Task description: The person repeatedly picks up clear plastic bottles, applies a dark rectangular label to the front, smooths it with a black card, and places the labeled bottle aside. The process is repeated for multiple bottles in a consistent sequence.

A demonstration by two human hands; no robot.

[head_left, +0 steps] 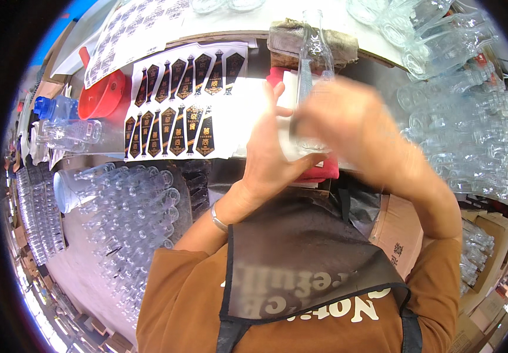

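A clear glass bottle (315, 50) with white print lies in front of me, its neck on a stained cloth pad (286, 41) and its body over a red cloth (315, 173). My left hand (265, 144) is beside the bottle's lower end, fingers stretched and thumb apart near the base. Motion smears my right hand (348, 117), which is over the bottle's body. Its fingertips and anything in them cannot be made out. Left of my left hand lies a white sheet (233, 117) bearing two rows of black and gold tie-shaped decals.
Rows of clear bottles (448, 129) lie at the right, and more bottles (130, 217) fill the lower left. A red plastic scoop (104, 97) and a blue-capped plastic bottle (60, 109) are at the left. Another printed sheet (136, 32) lies at the far left.
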